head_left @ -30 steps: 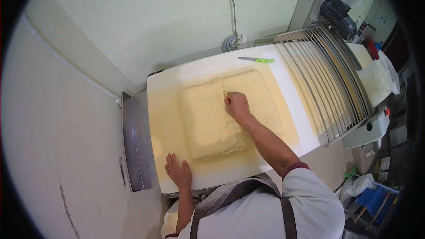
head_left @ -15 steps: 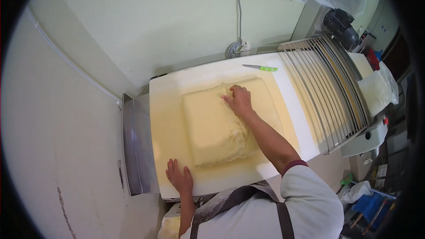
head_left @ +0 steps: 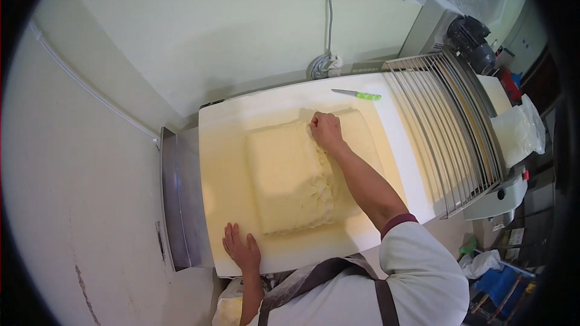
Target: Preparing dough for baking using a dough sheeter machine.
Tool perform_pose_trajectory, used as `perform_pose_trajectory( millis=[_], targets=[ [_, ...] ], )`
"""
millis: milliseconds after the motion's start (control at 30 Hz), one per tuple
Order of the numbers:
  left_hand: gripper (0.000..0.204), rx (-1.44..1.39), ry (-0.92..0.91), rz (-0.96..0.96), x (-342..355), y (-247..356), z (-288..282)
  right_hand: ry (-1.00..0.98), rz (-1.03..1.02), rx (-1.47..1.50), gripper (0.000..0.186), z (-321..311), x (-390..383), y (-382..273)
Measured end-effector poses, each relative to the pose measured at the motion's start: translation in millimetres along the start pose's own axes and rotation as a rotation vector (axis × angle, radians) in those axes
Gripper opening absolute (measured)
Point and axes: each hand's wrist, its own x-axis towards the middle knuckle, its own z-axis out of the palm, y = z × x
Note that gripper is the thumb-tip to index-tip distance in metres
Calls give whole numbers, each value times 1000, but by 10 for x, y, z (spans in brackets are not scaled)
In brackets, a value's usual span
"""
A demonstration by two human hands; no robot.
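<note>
A large, pale yellow slab of dough (head_left: 281, 175) lies folded over on the white work surface. Its upper layer ends in a rumpled, pinched edge that runs from far to near, and a thinner layer shows to the right of it. At the far end of that edge my right hand (head_left: 327, 130) is closed, its fingers curled down on the dough's edge; the fingertips are partly hidden. My left hand (head_left: 243, 250) rests flat with fingers spread on the work surface (head_left: 232, 187), near its front left corner and apart from the dough.
Behind the dough lies a knife (head_left: 357, 94) with a green handle. A wire grid (head_left: 447, 133) of a machine with a dark motor (head_left: 471, 45) borders the right side. A metal tray (head_left: 181, 199) stands at the left, and a coiled grey cable (head_left: 320, 66) hangs on the wall.
My right hand has gone from loosely bent fingers to a closed grip at the dough's far edge. The edge looks more evenly crimped there. My left hand stays on the surface.
</note>
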Motion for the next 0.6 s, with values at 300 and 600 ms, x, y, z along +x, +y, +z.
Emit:
perform_pose_trajectory(
  millis=[300, 600],
  targets=[
    [44, -375, -142, 476, 493, 1191, -103, -346, 153, -224, 17, -101, 438, -152],
    [71, 4, -269, 553, 1395, 2378, 974, 198, -334, -4, 39, -571, 922, 1803]
  ],
)
